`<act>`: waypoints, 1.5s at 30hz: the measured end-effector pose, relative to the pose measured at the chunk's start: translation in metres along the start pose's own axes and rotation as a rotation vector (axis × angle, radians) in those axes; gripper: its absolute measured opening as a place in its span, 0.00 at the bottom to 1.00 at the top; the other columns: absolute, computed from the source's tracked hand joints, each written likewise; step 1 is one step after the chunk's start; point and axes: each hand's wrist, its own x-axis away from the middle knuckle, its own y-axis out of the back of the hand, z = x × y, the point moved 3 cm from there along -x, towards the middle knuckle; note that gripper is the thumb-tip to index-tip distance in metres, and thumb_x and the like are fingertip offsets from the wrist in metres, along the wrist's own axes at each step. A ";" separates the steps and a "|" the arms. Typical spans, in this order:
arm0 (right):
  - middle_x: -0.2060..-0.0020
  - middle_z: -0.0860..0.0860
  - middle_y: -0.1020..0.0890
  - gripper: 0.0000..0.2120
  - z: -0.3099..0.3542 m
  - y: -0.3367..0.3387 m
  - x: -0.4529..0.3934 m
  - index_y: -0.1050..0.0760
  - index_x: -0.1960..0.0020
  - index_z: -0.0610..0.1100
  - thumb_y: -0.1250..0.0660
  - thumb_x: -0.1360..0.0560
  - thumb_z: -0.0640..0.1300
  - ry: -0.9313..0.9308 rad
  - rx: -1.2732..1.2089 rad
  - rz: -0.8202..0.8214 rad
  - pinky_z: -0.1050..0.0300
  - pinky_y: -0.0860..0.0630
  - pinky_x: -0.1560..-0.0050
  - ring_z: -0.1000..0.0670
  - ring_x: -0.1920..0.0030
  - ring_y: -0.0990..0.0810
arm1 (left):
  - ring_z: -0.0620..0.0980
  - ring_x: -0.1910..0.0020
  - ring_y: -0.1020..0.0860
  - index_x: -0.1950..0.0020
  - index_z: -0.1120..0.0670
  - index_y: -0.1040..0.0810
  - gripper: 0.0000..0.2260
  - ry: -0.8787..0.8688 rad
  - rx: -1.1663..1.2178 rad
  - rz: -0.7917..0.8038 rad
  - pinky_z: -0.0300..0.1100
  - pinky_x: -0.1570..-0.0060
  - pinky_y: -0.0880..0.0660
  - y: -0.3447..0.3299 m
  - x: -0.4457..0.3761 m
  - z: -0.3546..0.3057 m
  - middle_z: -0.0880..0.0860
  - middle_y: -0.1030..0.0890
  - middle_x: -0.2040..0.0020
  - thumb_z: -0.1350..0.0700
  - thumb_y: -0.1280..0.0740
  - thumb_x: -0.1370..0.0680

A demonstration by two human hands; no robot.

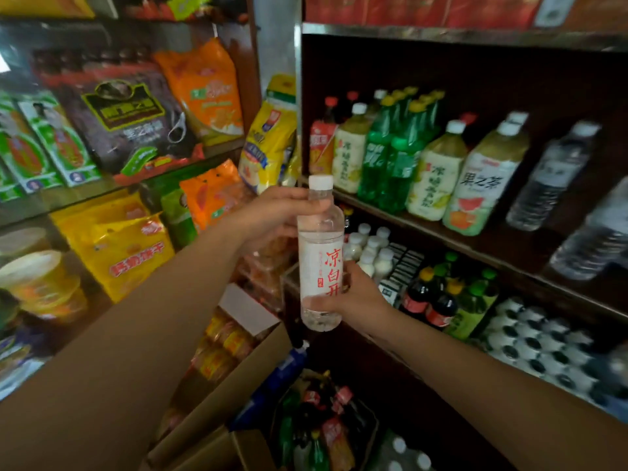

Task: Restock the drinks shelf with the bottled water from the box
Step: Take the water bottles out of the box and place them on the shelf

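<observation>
one water bottle (320, 253) held upright mid-frame, gripped by both hands: left hand (272, 215) curled round the neck and shoulder just under the white cap, right hand (353, 300) wrapped round the lower body. not yet on any shelf, so this bottle counts as in transit. judged early or mid-task: impossible to tell how many bottles already placed. clear water bottles (557, 175) lying at the right edge of the upper drinks shelf (492, 248), beside tea bottles (482, 185) and green soda bottles (380, 161), with a bare stretch of board in front of them, likely the landing spot. lower shelf at centre right packed with small white bottles (370, 249) and dark cola bottles (438, 300). open cardboard box (238, 379) at bottom centre showing orange packs, not clearly water; white caps (407, 453) at bottom edge possibly the supply. snack bags (200, 86) filling the left half. in the way: front-row tall bottles crowding the shelf edge, easy to knock while reaching right.
</observation>
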 end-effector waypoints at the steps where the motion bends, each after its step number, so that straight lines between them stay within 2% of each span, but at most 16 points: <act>1: 0.47 0.54 0.21 0.32 0.003 0.015 0.003 0.32 0.40 0.48 0.19 0.38 0.46 -0.001 0.004 -0.046 0.53 0.23 0.46 0.53 0.47 0.21 | 0.47 0.47 0.18 0.47 0.53 0.18 0.09 -0.019 -0.007 0.044 0.43 0.44 0.23 -0.012 -0.006 -0.013 0.50 0.15 0.49 0.56 0.31 0.26; 3: 0.47 0.53 0.20 0.34 0.009 0.047 0.009 0.31 0.40 0.47 0.18 0.40 0.48 0.005 0.018 -0.147 0.52 0.22 0.46 0.53 0.48 0.21 | 0.47 0.46 0.18 0.45 0.54 0.19 0.12 -0.069 -0.011 0.118 0.42 0.45 0.23 -0.037 -0.018 -0.036 0.51 0.16 0.47 0.55 0.30 0.28; 7: 0.49 0.56 0.20 0.35 0.017 0.108 0.029 0.31 0.41 0.50 0.17 0.42 0.49 0.011 0.006 -0.298 0.52 0.22 0.45 0.54 0.47 0.21 | 0.48 0.46 0.18 0.44 0.55 0.19 0.18 -0.135 -0.005 0.213 0.43 0.46 0.24 -0.091 -0.039 -0.073 0.52 0.16 0.47 0.52 0.29 0.32; 10: 0.52 0.58 0.21 0.33 0.016 0.150 0.048 0.32 0.42 0.51 0.17 0.41 0.48 0.014 -0.010 -0.411 0.57 0.22 0.50 0.54 0.49 0.21 | 0.45 0.45 0.19 0.45 0.52 0.19 0.14 -0.156 -0.042 0.280 0.44 0.42 0.26 -0.134 -0.054 -0.095 0.48 0.16 0.47 0.52 0.28 0.30; 12: 0.54 0.60 0.21 0.32 0.010 0.176 0.061 0.32 0.44 0.50 0.17 0.42 0.49 0.004 -0.011 -0.500 0.61 0.24 0.57 0.56 0.52 0.21 | 0.41 0.48 0.18 0.45 0.49 0.19 0.10 -0.160 -0.080 0.342 0.40 0.46 0.25 -0.164 -0.062 -0.107 0.45 0.16 0.49 0.53 0.30 0.26; 14: 0.54 0.58 0.20 0.32 0.000 0.199 0.072 0.32 0.47 0.50 0.17 0.42 0.51 -0.021 0.014 -0.599 0.59 0.23 0.57 0.56 0.54 0.20 | 0.41 0.47 0.19 0.42 0.49 0.21 0.11 -0.160 -0.140 0.416 0.39 0.47 0.25 -0.193 -0.070 -0.115 0.44 0.16 0.47 0.53 0.32 0.24; 17: 0.55 0.57 0.21 0.33 -0.016 0.232 0.089 0.34 0.47 0.50 0.18 0.42 0.53 -0.070 0.046 -0.731 0.51 0.21 0.51 0.53 0.53 0.20 | 0.44 0.42 0.22 0.41 0.48 0.22 0.12 -0.173 -0.204 0.482 0.43 0.42 0.27 -0.239 -0.081 -0.123 0.46 0.18 0.44 0.52 0.31 0.25; 21: 0.56 0.57 0.24 0.34 -0.030 0.271 0.115 0.37 0.45 0.49 0.18 0.40 0.51 -0.102 0.014 -0.846 0.57 0.24 0.55 0.55 0.56 0.23 | 0.43 0.43 0.22 0.42 0.46 0.22 0.10 -0.192 -0.226 0.564 0.42 0.45 0.27 -0.296 -0.088 -0.130 0.47 0.19 0.43 0.52 0.31 0.24; 27: 0.58 0.58 0.23 0.32 -0.053 0.313 0.146 0.34 0.46 0.48 0.18 0.41 0.52 -0.156 0.015 -1.022 0.56 0.22 0.56 0.59 0.59 0.23 | 0.42 0.43 0.23 0.45 0.43 0.23 0.11 -0.200 -0.221 0.659 0.48 0.38 0.30 -0.361 -0.096 -0.136 0.43 0.19 0.45 0.53 0.30 0.25; 31: 0.58 0.58 0.22 0.29 -0.066 0.337 0.159 0.32 0.46 0.49 0.19 0.39 0.50 -0.157 -0.011 -1.070 0.64 0.25 0.62 0.62 0.60 0.23 | 0.45 0.39 0.24 0.35 0.47 0.26 0.19 -0.199 -0.235 0.690 0.48 0.39 0.29 -0.395 -0.103 -0.141 0.46 0.20 0.40 0.54 0.29 0.26; 32: 0.56 0.57 0.20 0.29 -0.070 0.343 0.161 0.32 0.45 0.49 0.19 0.39 0.49 -0.156 -0.017 -1.083 0.64 0.24 0.61 0.60 0.59 0.22 | 0.45 0.39 0.25 0.34 0.47 0.27 0.20 -0.188 -0.237 0.688 0.48 0.40 0.28 -0.403 -0.105 -0.141 0.46 0.21 0.40 0.54 0.29 0.26; 35: 0.52 0.53 0.19 0.29 -0.082 0.361 0.170 0.30 0.44 0.49 0.19 0.39 0.48 -0.171 -0.027 -1.146 0.56 0.21 0.55 0.53 0.54 0.19 | 0.46 0.41 0.24 0.40 0.46 0.26 0.16 -0.176 -0.238 0.707 0.46 0.43 0.26 -0.425 -0.113 -0.141 0.46 0.20 0.44 0.55 0.28 0.26; 39: 0.49 0.52 0.21 0.30 -0.101 0.382 0.176 0.28 0.43 0.48 0.19 0.40 0.50 -0.199 0.035 -1.254 0.53 0.20 0.51 0.50 0.52 0.20 | 0.47 0.40 0.23 0.36 0.52 0.26 0.20 -0.167 -0.237 0.728 0.48 0.40 0.25 -0.455 -0.125 -0.135 0.49 0.20 0.42 0.55 0.27 0.27; 41: 0.45 0.50 0.22 0.33 -0.112 0.391 0.177 0.28 0.40 0.48 0.19 0.41 0.52 -0.238 0.065 -1.299 0.50 0.20 0.49 0.49 0.49 0.21 | 0.47 0.41 0.23 0.36 0.51 0.26 0.21 -0.183 -0.249 0.756 0.47 0.40 0.25 -0.471 -0.130 -0.131 0.49 0.20 0.42 0.55 0.27 0.27; 45: 0.43 0.49 0.28 0.32 -0.128 0.402 0.177 0.29 0.38 0.46 0.21 0.38 0.52 -0.303 0.115 -1.363 0.50 0.23 0.46 0.47 0.44 0.25 | 0.46 0.42 0.23 0.38 0.49 0.25 0.18 -0.252 -0.305 0.797 0.44 0.41 0.25 -0.504 -0.133 -0.124 0.47 0.21 0.42 0.56 0.28 0.27</act>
